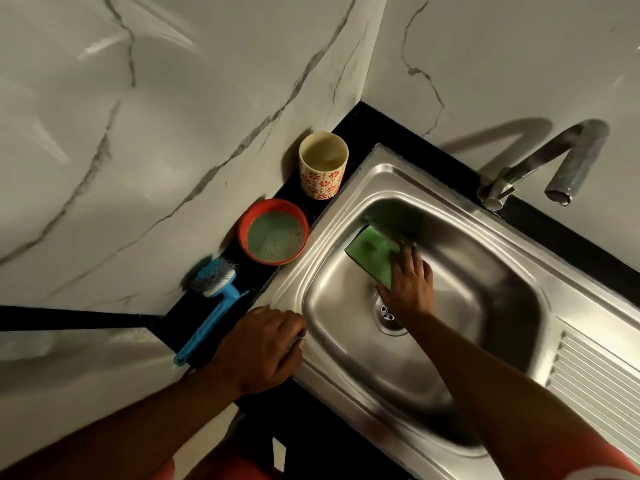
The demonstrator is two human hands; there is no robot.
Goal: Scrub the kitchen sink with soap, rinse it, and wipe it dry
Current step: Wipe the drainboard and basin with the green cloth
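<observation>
Mid-scrub: my right hand, fingers flat, presses green rectangular sponge into stainless steel sink; left hand curled on rim; rinse, dry remain.

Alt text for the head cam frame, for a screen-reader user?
A person's right hand presses a green scrub pad against the wall of a steel sink, while the left hand rests curled on its rim. A red bowl of cloudy liquid, a patterned cup and a blue brush line the black counter beside it.
</observation>
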